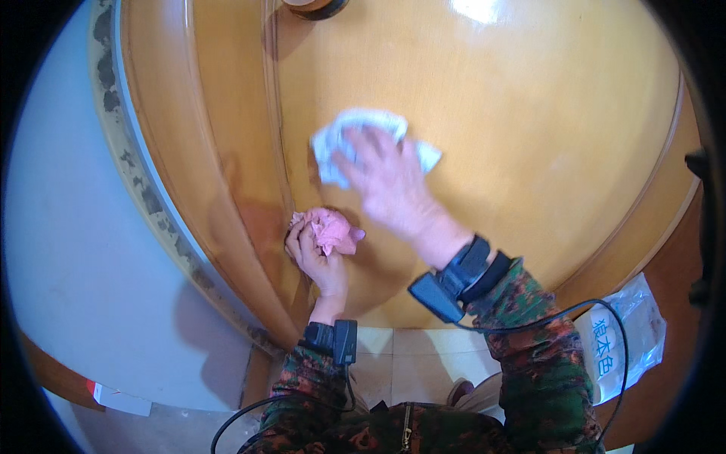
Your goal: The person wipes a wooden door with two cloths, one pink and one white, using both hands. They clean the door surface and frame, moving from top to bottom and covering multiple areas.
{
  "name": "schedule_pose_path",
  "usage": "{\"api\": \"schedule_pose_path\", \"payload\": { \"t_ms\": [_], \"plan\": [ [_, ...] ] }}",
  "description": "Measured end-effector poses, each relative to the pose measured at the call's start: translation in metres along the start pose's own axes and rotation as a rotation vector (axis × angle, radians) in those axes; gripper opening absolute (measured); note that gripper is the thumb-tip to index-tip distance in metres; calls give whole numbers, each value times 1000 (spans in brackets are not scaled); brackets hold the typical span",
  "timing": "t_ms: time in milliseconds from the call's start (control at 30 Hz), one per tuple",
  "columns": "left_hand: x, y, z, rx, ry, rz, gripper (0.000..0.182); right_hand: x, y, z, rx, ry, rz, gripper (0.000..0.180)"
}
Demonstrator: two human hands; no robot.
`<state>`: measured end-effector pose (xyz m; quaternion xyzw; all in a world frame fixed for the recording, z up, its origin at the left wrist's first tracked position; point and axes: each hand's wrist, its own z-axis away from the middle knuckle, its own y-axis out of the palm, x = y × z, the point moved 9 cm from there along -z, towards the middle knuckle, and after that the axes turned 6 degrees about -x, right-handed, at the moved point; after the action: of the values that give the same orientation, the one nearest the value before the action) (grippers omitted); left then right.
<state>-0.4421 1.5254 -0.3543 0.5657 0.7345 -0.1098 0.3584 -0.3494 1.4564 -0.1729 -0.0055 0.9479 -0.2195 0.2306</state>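
A light blue-white cloth (329, 159) lies flat against the varnished wooden door (510, 159). Spread over it is my right hand (391, 181), slightly blurred, its fingers pressing the cloth to the panel. Lower and to the left, my left hand (316, 264) grips a crumpled pink cloth (334, 230). That hand is close to the seam between the door and its wooden frame (227, 142). Part of the pink cloth is hidden behind my fingers.
A round door knob (315, 7) juts out at the top. Left of the frame is a pale wall (85, 227) with a stained strip. A clear plastic bag (629, 335) bearing writing sits at right. Cables run from both wrist devices. Tiled floor (374, 340) shows below.
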Motion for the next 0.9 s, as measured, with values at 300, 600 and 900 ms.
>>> {"api": "schedule_pose_path", "payload": {
  "t_ms": [300,600,900],
  "plan": [
    [9,4,2,-23,-115,143,37,-75,-41,93,-128,179,122,46],
    [-6,10,10,44,72,-52,37,-29,-2,146,204,214,9,52],
    [3,4,0,-40,21,59,34,-154,-103,224,-512,819,140,40]
  ]
}}
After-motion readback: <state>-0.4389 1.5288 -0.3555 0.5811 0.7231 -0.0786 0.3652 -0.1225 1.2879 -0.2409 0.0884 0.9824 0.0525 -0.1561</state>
